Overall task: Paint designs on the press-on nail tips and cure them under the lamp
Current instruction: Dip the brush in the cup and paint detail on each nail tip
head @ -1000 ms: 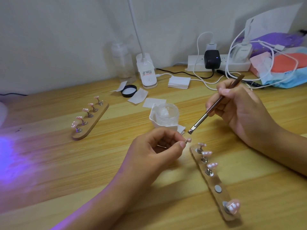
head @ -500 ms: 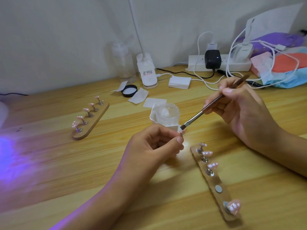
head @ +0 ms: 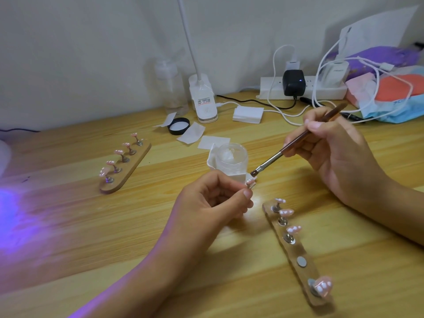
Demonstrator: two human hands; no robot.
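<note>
My left hand (head: pixel 213 198) pinches a small stand with a pink nail tip (head: pixel 250 182) at its fingertips. My right hand (head: pixel 337 154) grips a brown-handled nail brush (head: pixel 296 145), its dark bristles just above that tip. A wooden holder strip (head: pixel 296 253) lies at the right front with several pink tips and one bare magnet (head: pixel 301 261). A second wooden strip (head: pixel 128 166) with several pink tips lies at the left. Purple lamp light (head: pixel 9 210) glows at the left edge; the lamp itself is out of view.
A small clear jar (head: pixel 232 157) on white tissue stands behind my left hand. Behind it lie white wipes (head: pixel 213 141), a black lid (head: pixel 179 126), a clear bottle (head: pixel 171 88), a white desk lamp base (head: pixel 203 99), a power strip (head: pixel 302 88) with cables, and bags (head: pixel 394 92).
My left hand has drawn the nail tip slightly up and left from the strip, and the brush tip came down to meet it.
</note>
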